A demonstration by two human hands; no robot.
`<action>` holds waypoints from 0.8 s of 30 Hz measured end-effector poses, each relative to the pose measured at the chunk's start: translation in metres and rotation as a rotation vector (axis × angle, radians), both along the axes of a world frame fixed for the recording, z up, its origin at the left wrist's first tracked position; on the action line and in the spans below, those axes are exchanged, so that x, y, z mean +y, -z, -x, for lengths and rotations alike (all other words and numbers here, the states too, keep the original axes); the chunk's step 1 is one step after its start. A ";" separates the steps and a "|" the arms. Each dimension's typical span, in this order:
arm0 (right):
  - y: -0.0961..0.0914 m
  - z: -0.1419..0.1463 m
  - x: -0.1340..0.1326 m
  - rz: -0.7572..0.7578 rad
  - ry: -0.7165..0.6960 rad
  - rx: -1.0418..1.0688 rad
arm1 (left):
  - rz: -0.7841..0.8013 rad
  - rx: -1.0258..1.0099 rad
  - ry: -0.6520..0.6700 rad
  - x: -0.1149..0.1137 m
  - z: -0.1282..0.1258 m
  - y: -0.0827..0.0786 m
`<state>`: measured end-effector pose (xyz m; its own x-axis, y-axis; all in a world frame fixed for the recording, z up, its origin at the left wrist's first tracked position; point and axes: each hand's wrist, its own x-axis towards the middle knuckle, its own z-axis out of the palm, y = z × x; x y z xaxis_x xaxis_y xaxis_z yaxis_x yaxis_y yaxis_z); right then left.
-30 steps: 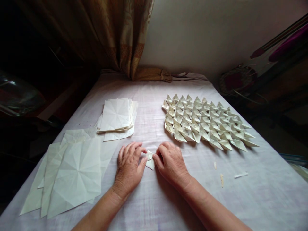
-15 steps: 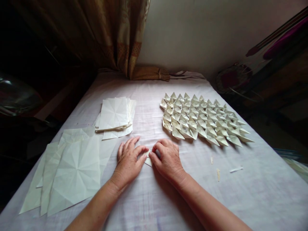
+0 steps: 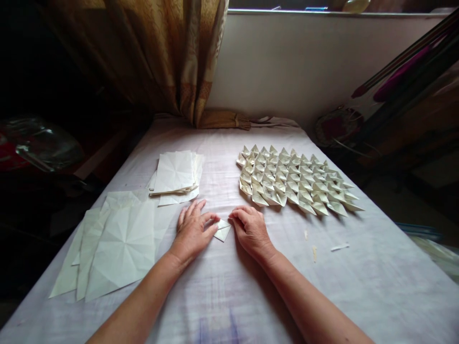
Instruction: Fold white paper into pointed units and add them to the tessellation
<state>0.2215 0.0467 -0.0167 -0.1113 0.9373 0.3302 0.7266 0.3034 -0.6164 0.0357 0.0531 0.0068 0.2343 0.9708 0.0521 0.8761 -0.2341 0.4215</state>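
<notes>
A small folded paper (image 3: 223, 231) lies flat on the cloth between my hands, its creases and flaps facing up. My left hand (image 3: 193, 229) has thumb and index finger on the paper's left corner, while its other fingers stretch forward over the cloth. At the right corner is my right hand (image 3: 251, 229), its thumb and fingertips pressed together in a pinch on the edge. More of the paper shows between the hands than is covered by them.
Creased square sheets (image 3: 125, 243) spread at the left, with a stack of smaller sheets (image 3: 175, 169) behind. Several rows of pointed folded paper pieces (image 3: 294, 179) stand at the right. Paper scraps (image 3: 339, 247) lie nearer. A curtain (image 3: 193, 62) hangs at the cloth-covered table's (image 3: 222, 138) far edge.
My right hand has shifted slightly right, uncovering more of the folded paper. My left hand stays at its left corner. The camera view has tilted up, showing a ledge at the top.
</notes>
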 end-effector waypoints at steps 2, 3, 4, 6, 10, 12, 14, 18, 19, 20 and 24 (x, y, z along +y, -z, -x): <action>0.002 -0.001 0.000 -0.029 -0.003 0.038 | 0.014 0.051 0.034 0.001 -0.003 -0.010; 0.003 -0.002 0.000 -0.040 -0.002 0.050 | 0.018 0.072 0.062 0.002 -0.004 -0.015; 0.004 -0.002 0.000 -0.047 0.000 0.058 | 0.028 0.083 0.104 0.005 -0.005 -0.021; 0.004 -0.002 -0.001 -0.057 0.008 0.063 | 0.076 0.055 0.186 0.012 -0.008 -0.033; 0.005 -0.001 -0.002 -0.066 0.011 0.080 | 0.137 0.001 0.230 0.026 -0.013 -0.047; 0.005 -0.001 -0.003 -0.065 0.015 0.103 | 0.183 -0.046 0.215 0.029 -0.013 -0.047; 0.004 -0.002 -0.003 -0.058 0.015 0.138 | 0.227 -0.117 0.178 0.029 -0.011 -0.043; -0.003 -0.003 -0.007 0.006 -0.046 0.258 | 0.274 -0.327 0.069 0.021 -0.001 -0.028; -0.004 -0.002 -0.008 0.047 -0.079 0.311 | 0.281 -0.386 0.052 0.017 0.001 -0.025; -0.006 0.000 -0.010 0.095 -0.116 0.365 | 0.279 -0.444 0.041 0.012 0.002 -0.022; -0.005 0.015 -0.017 0.095 -0.210 0.363 | 0.232 -0.609 0.027 -0.007 0.000 -0.013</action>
<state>0.2068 0.0300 -0.0118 -0.1954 0.9348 0.2965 0.3855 0.3512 -0.8533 0.0352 0.0458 0.0201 0.2532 0.9670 -0.0271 0.4594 -0.0956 0.8831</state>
